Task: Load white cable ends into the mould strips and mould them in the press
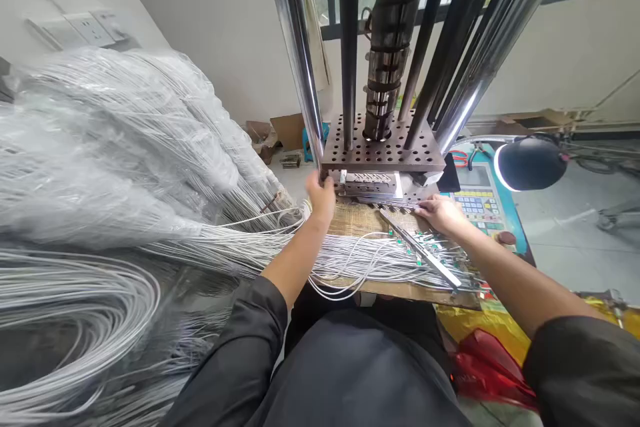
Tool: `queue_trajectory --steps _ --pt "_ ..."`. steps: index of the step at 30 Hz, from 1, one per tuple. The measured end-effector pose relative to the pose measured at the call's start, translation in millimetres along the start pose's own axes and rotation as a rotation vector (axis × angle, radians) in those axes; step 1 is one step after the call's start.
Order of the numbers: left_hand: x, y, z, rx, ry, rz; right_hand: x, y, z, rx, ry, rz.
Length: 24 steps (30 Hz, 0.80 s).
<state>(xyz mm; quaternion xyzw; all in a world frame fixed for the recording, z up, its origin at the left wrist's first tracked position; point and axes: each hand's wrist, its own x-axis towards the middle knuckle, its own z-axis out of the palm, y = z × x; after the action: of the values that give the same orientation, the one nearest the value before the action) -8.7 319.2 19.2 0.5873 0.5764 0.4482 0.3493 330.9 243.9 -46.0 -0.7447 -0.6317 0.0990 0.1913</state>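
My left hand (321,196) is closed at the left front corner of the machine's lower plate, beside a metal fixture (370,185) with a row of small parts on it; what its fingers hold is hidden. At the plate's right front edge my right hand (440,212) has its fingers pressed together at the end of a thin metal strip (383,203). A long metal bar (423,250) lies slanted over the grey cables (345,259), whose ends carry small green connectors (409,251). Above the fixture is a perforated metal plate (385,155).
Plastic-wrapped cable bundles (125,127) fill the left side. Shiny posts (300,47) rise on both sides of the machine. To the right are a lit lamp (531,163), a control panel (477,205) and pliers (473,157). A red bag (493,367) lies lower right.
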Motion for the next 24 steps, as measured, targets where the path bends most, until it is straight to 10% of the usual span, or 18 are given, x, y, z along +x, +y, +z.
queue_trajectory --steps 4,7,14,19,24 --pt "-40.6 1.2 43.2 0.259 -0.765 0.395 -18.3 -9.8 -11.8 -0.068 0.041 -0.120" --pt "-47.4 3.1 63.2 0.448 -1.031 0.668 -69.4 -21.7 -31.3 -0.028 -0.001 -0.303" --pt "-29.6 0.3 80.6 0.562 -1.152 0.871 -136.5 -54.2 -34.2 -0.205 -0.122 -0.358" --pt "-21.7 3.6 69.2 0.509 -1.099 0.850 -124.5 -54.0 -40.3 -0.027 -0.114 -0.207" --pt "-3.6 9.2 45.8 0.526 -0.797 0.708 -69.2 -52.4 -51.8 0.162 -0.166 -0.051"
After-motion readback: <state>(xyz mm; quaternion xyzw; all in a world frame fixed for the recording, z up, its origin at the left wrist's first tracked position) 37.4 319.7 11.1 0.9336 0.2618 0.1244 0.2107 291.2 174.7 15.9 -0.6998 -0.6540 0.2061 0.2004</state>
